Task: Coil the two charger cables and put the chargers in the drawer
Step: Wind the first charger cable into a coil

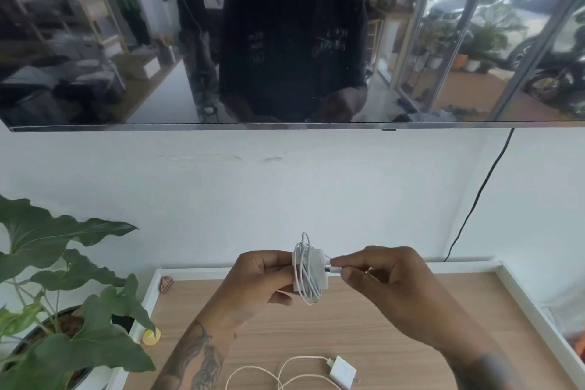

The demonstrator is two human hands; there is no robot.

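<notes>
My left hand (pixel 259 275) grips a white charger block (pixel 311 272) held up over the wooden tabletop, with its white cable wound in loops around the block. My right hand (pixel 380 275) pinches the cable's plug end (pixel 334 269) right beside the block. A second white charger (pixel 343 370) lies flat on the tabletop near the bottom edge, and its cable (pixel 285 377) sprawls loose in wide loops to its left. No drawer shows in this view.
The wooden top (pixel 364 326) has a raised white rim (pixel 522 304). A large potted plant (pixel 63 294) stands at the left. A small yellow object (pixel 151 336) sits by the pot. A wall-mounted TV (pixel 285 41) hangs above, and a black cord (pixel 474 199) runs down the wall.
</notes>
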